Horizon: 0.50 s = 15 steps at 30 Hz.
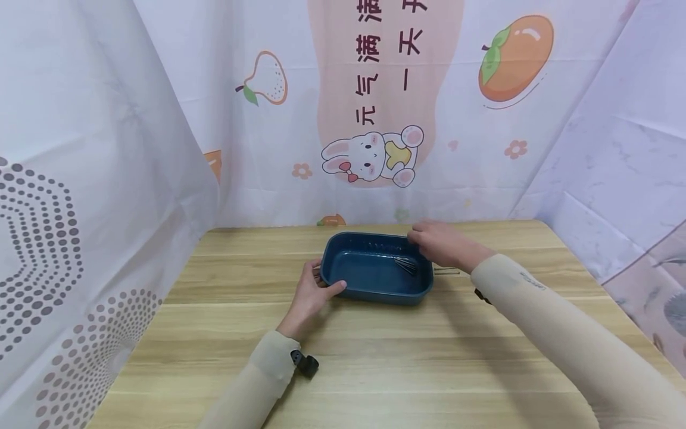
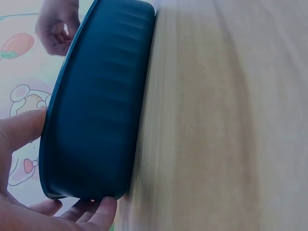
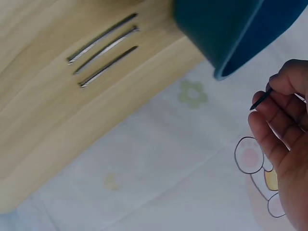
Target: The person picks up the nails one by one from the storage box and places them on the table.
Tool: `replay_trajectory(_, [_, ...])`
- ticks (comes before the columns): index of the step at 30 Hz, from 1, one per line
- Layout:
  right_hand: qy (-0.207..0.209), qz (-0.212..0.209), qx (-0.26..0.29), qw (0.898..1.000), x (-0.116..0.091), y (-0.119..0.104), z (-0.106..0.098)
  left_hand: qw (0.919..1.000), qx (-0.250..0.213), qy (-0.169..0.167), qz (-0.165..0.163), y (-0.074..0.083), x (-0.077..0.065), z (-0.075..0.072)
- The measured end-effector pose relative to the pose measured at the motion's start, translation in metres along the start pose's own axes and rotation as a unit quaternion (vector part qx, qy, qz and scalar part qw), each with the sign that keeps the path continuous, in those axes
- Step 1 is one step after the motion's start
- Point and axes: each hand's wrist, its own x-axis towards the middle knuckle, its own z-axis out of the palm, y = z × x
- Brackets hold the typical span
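A deep blue rectangular tray (image 1: pixel 359 271) rests on the wooden table. My left hand (image 1: pixel 312 295) holds its left end, the thumb at the rim and the other fingers against the end wall. Over the tray's right end is my right hand (image 1: pixel 445 243). In the right wrist view, that hand pinches a dark nail (image 3: pixel 260 100) between thumb and fingers, its pointed end sticking out. Several thin nails (image 1: pixel 406 264) lie in a bunch at the tray's right side. Three more nails (image 3: pixel 107 50) lie side by side on the table, just right of the tray.
The wooden table (image 1: pixel 375 363) extends toward me and to both sides of the tray. A white printed cloth (image 1: pixel 278 149) hangs directly behind its far edge, with further cloths on the left and right.
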Motion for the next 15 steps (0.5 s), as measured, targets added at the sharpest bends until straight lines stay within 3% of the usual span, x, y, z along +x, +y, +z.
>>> replay_trajectory(15, [0.07,-0.021,-0.013,0.997,-0.039,0.023,0.017,0.9999,-0.006,-0.009,0.011,0.001,-0.001,-0.001])
